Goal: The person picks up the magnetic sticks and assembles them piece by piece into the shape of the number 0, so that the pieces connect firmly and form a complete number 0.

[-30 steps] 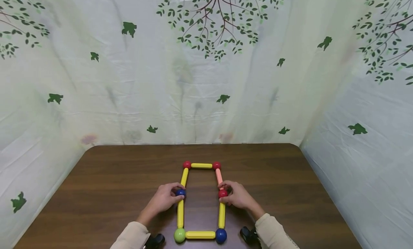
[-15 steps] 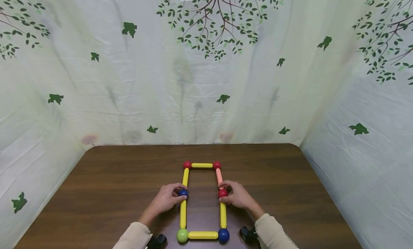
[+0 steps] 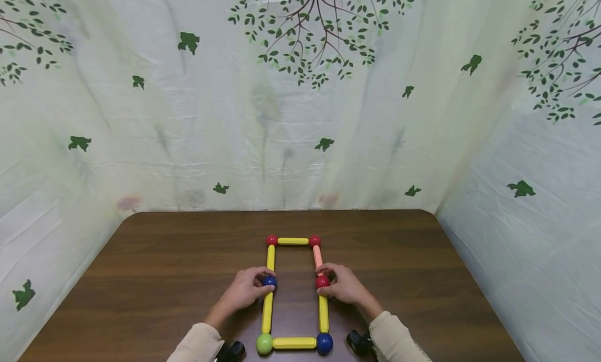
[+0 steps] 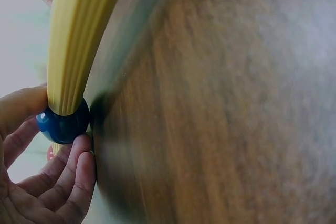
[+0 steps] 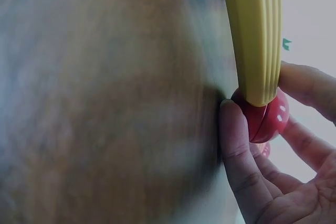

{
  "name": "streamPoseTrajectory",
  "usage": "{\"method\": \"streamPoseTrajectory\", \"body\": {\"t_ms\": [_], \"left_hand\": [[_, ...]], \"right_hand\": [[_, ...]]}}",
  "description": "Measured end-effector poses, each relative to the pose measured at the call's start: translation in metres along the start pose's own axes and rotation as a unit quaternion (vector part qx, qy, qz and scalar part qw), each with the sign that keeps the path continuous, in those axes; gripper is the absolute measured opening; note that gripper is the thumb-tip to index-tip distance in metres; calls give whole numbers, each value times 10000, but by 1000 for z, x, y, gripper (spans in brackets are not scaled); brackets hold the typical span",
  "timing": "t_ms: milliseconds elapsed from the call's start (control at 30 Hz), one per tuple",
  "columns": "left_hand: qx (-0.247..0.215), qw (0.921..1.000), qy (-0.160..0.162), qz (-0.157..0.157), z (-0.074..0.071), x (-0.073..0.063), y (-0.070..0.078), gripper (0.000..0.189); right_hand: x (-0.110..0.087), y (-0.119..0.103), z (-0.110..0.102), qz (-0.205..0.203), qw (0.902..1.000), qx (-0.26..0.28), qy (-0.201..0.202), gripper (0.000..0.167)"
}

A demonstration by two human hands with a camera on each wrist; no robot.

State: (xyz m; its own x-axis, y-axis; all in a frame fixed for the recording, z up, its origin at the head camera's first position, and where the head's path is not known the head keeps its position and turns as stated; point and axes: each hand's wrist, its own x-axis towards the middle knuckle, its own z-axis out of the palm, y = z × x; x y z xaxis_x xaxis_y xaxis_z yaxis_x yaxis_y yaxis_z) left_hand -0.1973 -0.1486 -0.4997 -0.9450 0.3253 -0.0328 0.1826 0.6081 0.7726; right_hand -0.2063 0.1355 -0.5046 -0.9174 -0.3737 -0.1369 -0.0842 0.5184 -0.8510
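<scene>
On the table lies a long closed frame of ribbed rods and balls. My left hand pinches the blue ball midway along the left side, thumb on one side and fingertips on the other. Opposite it, my right hand grips a red ball. A yellow rod joins the blue ball in the left wrist view. Another yellow rod meets the red ball in the right wrist view. Above the right hand runs a pink rod. Near corners are a green ball and a dark blue ball.
Two red balls, one at the far left corner and one at the far right, have a yellow rod between them. The brown wooden table ends at a pale leaf-printed curtain. Dark wrist devices sit by both sleeves.
My left hand has shifted right with the blue ball, so the frame's left side is straighter and its near end sits slightly further right. The right hand has barely moved.
</scene>
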Motion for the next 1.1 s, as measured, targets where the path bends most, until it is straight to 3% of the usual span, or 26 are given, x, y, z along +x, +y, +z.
{"method": "streamPoseTrajectory", "body": {"t_ms": [1100], "left_hand": [[1,9999,-42,-93,-3,0,0,27]], "right_hand": [[5,-11,11,-80,9999,-133,-28,38]]}}
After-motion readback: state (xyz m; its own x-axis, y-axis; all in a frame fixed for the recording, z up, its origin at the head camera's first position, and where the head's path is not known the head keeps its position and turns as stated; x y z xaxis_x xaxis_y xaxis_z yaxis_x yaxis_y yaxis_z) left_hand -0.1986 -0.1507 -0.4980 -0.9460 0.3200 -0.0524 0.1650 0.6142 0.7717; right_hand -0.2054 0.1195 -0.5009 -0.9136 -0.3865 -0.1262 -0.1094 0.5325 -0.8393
